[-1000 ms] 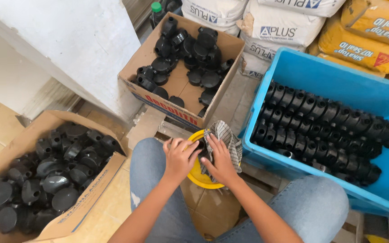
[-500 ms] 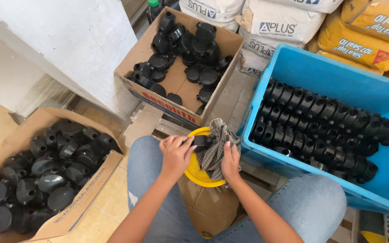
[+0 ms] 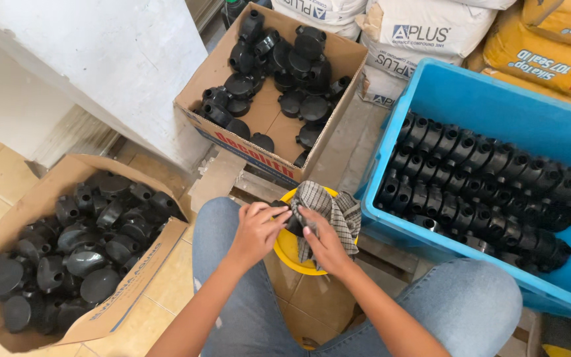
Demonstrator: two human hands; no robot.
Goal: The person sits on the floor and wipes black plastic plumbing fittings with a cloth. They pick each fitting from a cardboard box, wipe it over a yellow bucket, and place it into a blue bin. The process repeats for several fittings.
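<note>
Cardboard box (image 3: 67, 264) of black fittings sat at left. Left hand (image 3: 256, 231) pinched a black fitting (image 3: 290, 221) over the yellow bowl (image 3: 289, 248); right hand (image 3: 325, 241) pressed a checkered cloth (image 3: 328, 208) against it. Blue bin (image 3: 497, 112) at right.

Open brown cardboard box (image 3: 338, 99), floor top centre, red-and-blue printed band along its near side; holds black round fittings.
Open brown cardboard box (image 3: 133, 291), floor lower left, dark print on its side flap; holds the same black fittings.
White paper sacks (image 3: 424, 33), stacked along the top edge, blue print.
Yellow-orange sacks (image 3: 550, 53), top right corner, dark print with a red mark.
</note>
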